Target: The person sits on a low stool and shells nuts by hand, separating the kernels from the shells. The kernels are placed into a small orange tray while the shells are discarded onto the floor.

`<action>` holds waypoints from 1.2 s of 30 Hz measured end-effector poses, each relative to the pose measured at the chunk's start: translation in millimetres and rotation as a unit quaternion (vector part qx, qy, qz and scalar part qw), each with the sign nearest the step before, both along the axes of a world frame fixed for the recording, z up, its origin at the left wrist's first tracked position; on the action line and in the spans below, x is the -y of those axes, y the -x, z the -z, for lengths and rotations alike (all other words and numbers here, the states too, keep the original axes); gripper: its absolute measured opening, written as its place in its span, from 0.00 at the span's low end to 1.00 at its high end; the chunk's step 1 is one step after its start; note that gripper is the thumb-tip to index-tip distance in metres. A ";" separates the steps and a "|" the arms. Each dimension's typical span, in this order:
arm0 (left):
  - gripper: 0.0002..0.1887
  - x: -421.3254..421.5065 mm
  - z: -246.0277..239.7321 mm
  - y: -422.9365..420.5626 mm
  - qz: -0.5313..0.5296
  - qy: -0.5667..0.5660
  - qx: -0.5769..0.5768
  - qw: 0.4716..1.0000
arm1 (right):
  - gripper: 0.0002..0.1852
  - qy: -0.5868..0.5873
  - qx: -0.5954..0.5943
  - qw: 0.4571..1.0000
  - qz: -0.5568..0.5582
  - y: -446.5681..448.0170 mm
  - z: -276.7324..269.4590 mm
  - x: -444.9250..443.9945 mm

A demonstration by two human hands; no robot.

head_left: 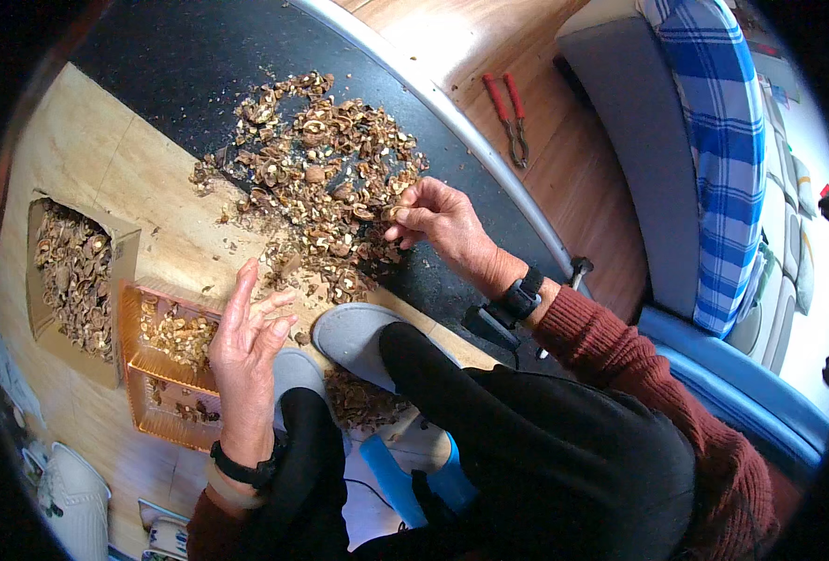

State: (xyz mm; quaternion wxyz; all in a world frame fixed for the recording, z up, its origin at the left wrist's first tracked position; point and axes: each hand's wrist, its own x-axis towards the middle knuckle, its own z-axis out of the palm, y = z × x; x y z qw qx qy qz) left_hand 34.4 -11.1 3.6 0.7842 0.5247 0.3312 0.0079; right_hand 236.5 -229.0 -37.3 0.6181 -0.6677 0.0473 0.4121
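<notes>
A wide heap of cracked walnuts and shell fragments [316,174] lies across a black board or mat [176,63] and the pale wood-look floor. At the heap's right edge, my right hand [446,228] pinches a small walnut piece [395,212] between thumb and fingers; whether it is shell or kernel is unclear. My left hand [246,343] is raised with fingers apart and nothing in it. It covers part of an orange plastic tray [133,382]. Pale walnut kernels [180,340] fill one compartment, while a few darker pieces [190,410] lie in the other.
A cardboard box [127,245] full of shells stands at left. Red-handled pliers [509,119] lie on the floor beyond a metal rail [470,133]. Grey slippers [355,340] are on my feet, near more shell debris [362,403]. A grey sofa [625,126] borders the right.
</notes>
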 end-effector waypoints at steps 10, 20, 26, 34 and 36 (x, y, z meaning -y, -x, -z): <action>0.26 11.1 11.8 2.3 0.051 0.288 -0.017 0.956 | 0.11 -0.077 0.192 0.929 -0.306 42.9 -32.0 -32.7; 0.12 8.3 15.4 12.1 0.041 0.235 -0.043 0.970 | 0.14 0.355 0.351 0.829 -0.252 -3.0 20.0 20.9; 0.08 3.0 17.1 15.9 0.030 0.232 -0.029 0.972 | 0.11 0.312 0.396 0.841 -0.197 -8.4 26.7 -6.0; 0.09 -0.3 13.8 14.9 0.023 0.259 -0.038 0.965 | 0.14 0.213 0.607 0.659 -0.390 -15.2 29.7 -54.0; 0.09 0.5 12.5 14.1 0.013 0.252 -0.035 0.967 | 0.11 0.198 0.606 0.676 -0.369 -14.4 31.8 -59.1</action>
